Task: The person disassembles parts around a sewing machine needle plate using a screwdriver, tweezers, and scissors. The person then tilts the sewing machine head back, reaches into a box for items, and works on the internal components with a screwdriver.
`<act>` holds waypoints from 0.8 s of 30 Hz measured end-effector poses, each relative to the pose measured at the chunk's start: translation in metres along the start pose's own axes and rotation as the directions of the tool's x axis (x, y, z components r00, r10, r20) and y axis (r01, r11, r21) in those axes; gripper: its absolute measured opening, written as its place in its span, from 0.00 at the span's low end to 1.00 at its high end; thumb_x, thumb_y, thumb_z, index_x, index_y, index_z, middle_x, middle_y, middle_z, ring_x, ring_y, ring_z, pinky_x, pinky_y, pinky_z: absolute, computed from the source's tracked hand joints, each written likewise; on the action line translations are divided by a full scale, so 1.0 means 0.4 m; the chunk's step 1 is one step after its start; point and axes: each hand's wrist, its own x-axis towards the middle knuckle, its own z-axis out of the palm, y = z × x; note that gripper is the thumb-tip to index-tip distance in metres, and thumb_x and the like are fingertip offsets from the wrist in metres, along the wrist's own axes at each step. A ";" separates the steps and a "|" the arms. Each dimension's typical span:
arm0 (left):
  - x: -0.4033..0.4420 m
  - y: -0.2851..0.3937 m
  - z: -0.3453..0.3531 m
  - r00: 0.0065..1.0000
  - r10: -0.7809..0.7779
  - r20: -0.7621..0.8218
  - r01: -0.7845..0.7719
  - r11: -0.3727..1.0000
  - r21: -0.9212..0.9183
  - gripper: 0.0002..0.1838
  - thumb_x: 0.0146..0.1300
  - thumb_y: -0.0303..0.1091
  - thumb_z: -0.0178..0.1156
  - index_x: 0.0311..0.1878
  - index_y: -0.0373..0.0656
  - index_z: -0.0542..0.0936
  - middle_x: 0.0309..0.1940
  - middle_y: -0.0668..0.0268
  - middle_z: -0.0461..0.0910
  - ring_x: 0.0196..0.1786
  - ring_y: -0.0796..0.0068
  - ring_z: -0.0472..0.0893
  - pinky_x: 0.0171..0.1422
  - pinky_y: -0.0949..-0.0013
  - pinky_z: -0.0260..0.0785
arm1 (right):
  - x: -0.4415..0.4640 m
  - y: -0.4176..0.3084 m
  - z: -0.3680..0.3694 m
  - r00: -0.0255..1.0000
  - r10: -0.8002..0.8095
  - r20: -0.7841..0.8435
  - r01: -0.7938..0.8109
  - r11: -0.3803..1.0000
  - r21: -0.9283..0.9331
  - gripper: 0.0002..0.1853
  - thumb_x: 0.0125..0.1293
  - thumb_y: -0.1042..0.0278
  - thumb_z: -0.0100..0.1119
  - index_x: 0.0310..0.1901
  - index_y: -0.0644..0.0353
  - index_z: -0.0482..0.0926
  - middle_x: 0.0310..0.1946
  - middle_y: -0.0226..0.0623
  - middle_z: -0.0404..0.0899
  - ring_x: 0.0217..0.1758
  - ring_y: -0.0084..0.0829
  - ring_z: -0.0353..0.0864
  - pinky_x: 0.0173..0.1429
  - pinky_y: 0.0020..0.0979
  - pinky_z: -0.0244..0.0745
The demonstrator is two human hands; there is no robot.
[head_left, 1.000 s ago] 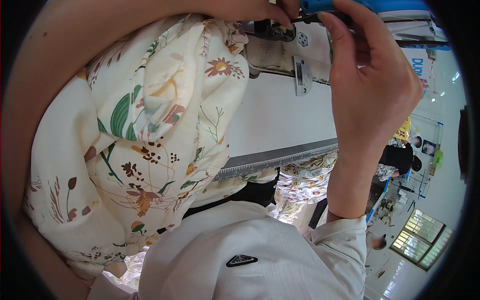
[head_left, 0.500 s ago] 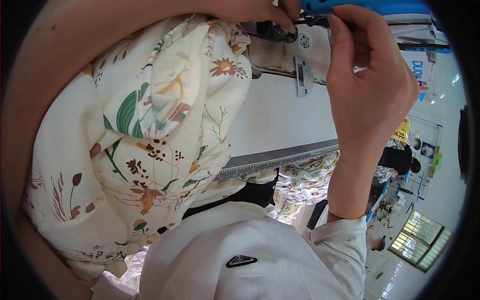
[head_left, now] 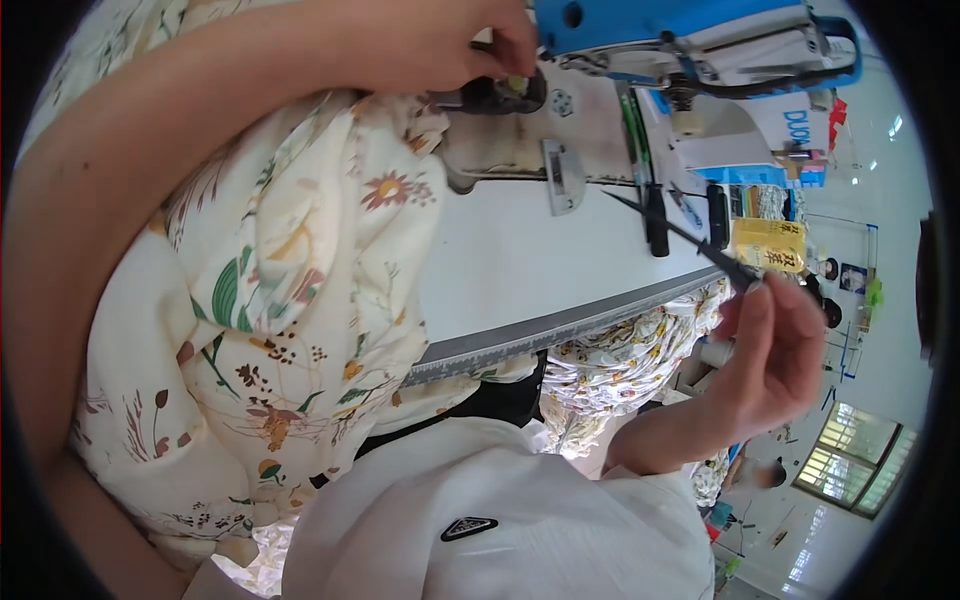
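Note:
My left hand is at the top, fingers curled together at a small dark part beside the blue sewing machine; what they grip is hidden. Raised at the right, my right hand pinches slim black tweezers, their pointed tips directed up and left over the white table. Cream floral fabric lies bunched under and beside my left arm. A metal plate sits on the machine bed.
Along the table's near edge runs a grey ruler. A black-handled tool, a green tool and small snips lie right of the metal plate. More printed fabric hangs beyond the ruler. A yellow packet is at the right.
My right hand has moved from beside the machine down and right, now plainly showing the black tweezers. The view has shifted, showing more of the machine and tools. My left hand stays at the dark part.

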 end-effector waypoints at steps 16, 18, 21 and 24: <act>0.005 -0.003 0.021 0.966 -0.172 -0.193 0.222 0.934 0.281 0.10 0.67 0.29 0.65 0.48 0.43 0.92 0.39 0.57 0.90 0.35 0.57 0.87 0.43 0.58 0.80 | -0.105 0.258 0.092 0.982 -0.150 0.111 0.175 0.947 -0.271 0.11 0.62 0.74 0.82 0.44 0.61 0.89 0.38 0.33 0.92 0.32 0.26 0.88 0.31 0.25 0.75; 0.003 -0.003 0.023 0.969 -0.161 -0.190 0.208 0.942 0.264 0.10 0.67 0.29 0.66 0.48 0.43 0.92 0.39 0.57 0.90 0.34 0.58 0.87 0.42 0.58 0.80 | -0.103 0.265 0.094 0.982 -0.163 0.091 0.184 0.934 -0.306 0.12 0.60 0.73 0.82 0.44 0.60 0.89 0.37 0.33 0.91 0.32 0.28 0.87 0.32 0.27 0.76; -0.004 0.003 0.009 0.972 -0.151 -0.182 0.199 0.940 0.279 0.10 0.67 0.29 0.66 0.48 0.42 0.91 0.39 0.57 0.90 0.33 0.58 0.87 0.42 0.58 0.80 | -0.096 0.268 0.104 0.977 -0.194 0.089 0.214 0.901 -0.378 0.14 0.57 0.72 0.84 0.44 0.58 0.89 0.35 0.31 0.90 0.34 0.33 0.86 0.35 0.31 0.77; 0.006 0.016 0.015 0.981 -0.114 -0.158 0.156 0.945 0.286 0.09 0.67 0.28 0.66 0.47 0.42 0.91 0.39 0.58 0.90 0.33 0.58 0.87 0.41 0.58 0.80 | -0.089 0.260 0.093 0.985 -0.089 0.148 0.141 0.908 -0.393 0.15 0.55 0.70 0.84 0.44 0.57 0.89 0.31 0.30 0.87 0.36 0.35 0.83 0.40 0.36 0.78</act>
